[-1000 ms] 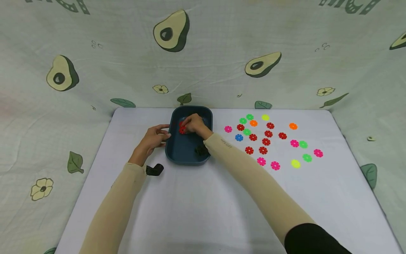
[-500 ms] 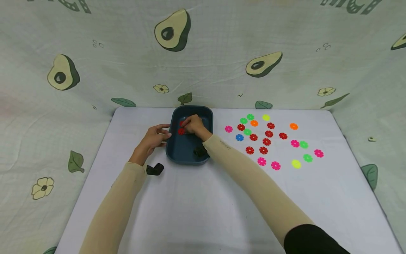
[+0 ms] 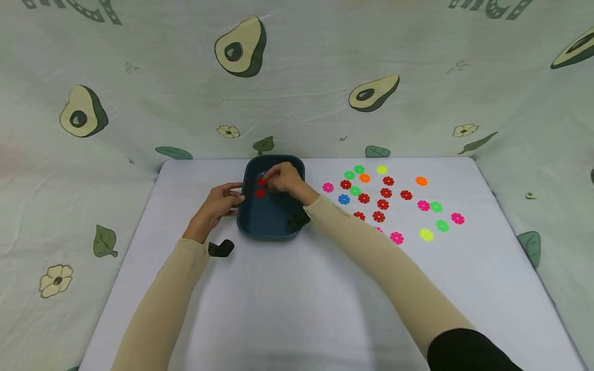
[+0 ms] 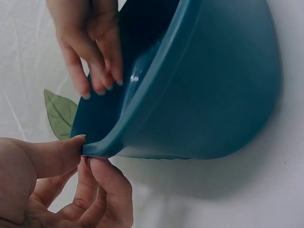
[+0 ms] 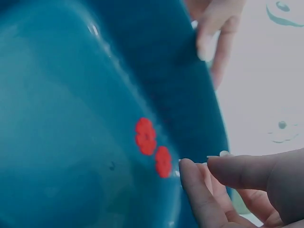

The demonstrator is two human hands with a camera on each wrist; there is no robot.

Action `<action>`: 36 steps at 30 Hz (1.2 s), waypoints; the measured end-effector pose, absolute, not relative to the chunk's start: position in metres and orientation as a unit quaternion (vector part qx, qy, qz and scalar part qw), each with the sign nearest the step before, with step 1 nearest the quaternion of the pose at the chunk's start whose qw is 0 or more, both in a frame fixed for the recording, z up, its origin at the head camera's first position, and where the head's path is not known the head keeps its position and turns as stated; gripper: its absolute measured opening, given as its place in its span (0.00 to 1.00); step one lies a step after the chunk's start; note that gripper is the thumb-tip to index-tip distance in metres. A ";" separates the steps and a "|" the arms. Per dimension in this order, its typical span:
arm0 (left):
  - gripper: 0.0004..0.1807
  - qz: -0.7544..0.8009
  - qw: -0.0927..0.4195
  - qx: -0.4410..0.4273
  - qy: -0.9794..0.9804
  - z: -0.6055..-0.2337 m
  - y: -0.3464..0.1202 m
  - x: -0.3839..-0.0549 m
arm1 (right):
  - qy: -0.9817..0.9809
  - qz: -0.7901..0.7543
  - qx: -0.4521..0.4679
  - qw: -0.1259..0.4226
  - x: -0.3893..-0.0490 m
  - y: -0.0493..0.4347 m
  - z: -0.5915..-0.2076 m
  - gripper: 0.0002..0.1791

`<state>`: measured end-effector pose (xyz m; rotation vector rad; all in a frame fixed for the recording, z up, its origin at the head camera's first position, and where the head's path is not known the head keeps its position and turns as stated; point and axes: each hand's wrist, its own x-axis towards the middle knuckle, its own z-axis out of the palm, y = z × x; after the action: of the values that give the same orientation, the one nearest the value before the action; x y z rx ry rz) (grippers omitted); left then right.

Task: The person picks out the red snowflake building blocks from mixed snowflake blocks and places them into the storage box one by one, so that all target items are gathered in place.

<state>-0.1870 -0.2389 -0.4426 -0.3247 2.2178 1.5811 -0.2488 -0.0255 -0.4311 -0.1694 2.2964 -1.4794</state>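
Note:
A dark blue tray [image 3: 266, 232] stands at the back of the white table. My left hand [image 3: 215, 206] grips its left rim, the thumb over the edge and the fingers below, as the left wrist view shows. Inside the tray, two red flower-shaped discs [image 5: 145, 136] lie flat near the left wall. My right hand [image 3: 284, 178] is over the tray floor beside them. In the right wrist view its thumb and index finger [image 5: 197, 194] are slightly apart, with nothing seen between them.
Right of the tray lie several scattered flower-shaped discs: red [image 3: 385, 192], pink [image 3: 396, 238], green [image 3: 442, 225], yellow [image 3: 426, 235], orange [image 3: 421, 181] and one blue disc [image 3: 344, 199]. My right sleeve [image 3: 371, 247] covers part of them. An avocado-print cloth [image 3: 301, 103] hangs behind the table.
My right hand has let go of a red disc and drawn slightly rightward within the tray. Both red discs now lie apart from the fingers. The left hand stays on the rim.

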 end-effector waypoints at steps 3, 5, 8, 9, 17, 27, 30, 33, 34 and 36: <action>0.32 0.564 0.197 -0.116 0.794 -0.442 -0.238 -0.186 | 0.812 -0.542 -0.075 0.204 -0.244 -0.011 -0.422 0.13; 0.32 0.562 0.196 -0.114 0.795 -0.442 -0.238 -0.185 | 0.810 -0.544 -0.083 0.205 -0.240 -0.001 -0.418 0.13; 0.32 0.558 0.198 -0.109 0.799 -0.441 -0.238 -0.184 | 0.806 -0.547 -0.092 0.207 -0.234 0.017 -0.413 0.14; 0.32 0.557 0.199 -0.108 0.799 -0.441 -0.239 -0.184 | 0.803 -0.550 -0.095 0.208 -0.232 0.023 -0.411 0.14; 0.32 0.560 0.201 -0.105 0.796 -0.442 -0.241 -0.184 | 0.803 -0.553 -0.096 0.202 -0.218 0.069 -0.400 0.17; 0.32 0.561 0.202 -0.109 0.796 -0.443 -0.241 -0.186 | 0.838 -0.508 -0.065 0.189 -0.203 0.124 -0.404 0.15; 0.32 0.558 0.202 -0.107 0.798 -0.443 -0.240 -0.186 | 0.842 -0.503 -0.052 0.187 -0.198 0.142 -0.406 0.17; 0.32 0.557 0.204 -0.107 0.798 -0.443 -0.240 -0.186 | 0.838 -0.510 -0.038 0.188 -0.196 0.161 -0.408 0.18; 0.32 0.557 0.205 -0.107 0.798 -0.443 -0.240 -0.186 | 0.838 -0.510 -0.032 0.189 -0.195 0.168 -0.410 0.18; 0.32 0.557 0.206 -0.106 0.798 -0.444 -0.239 -0.185 | 0.841 -0.506 -0.021 0.190 -0.194 0.181 -0.412 0.19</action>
<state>-0.1855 -0.2393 -0.4437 -0.2967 2.2222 1.5515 -0.1944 0.1811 -0.4119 -0.0576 2.3628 -1.4220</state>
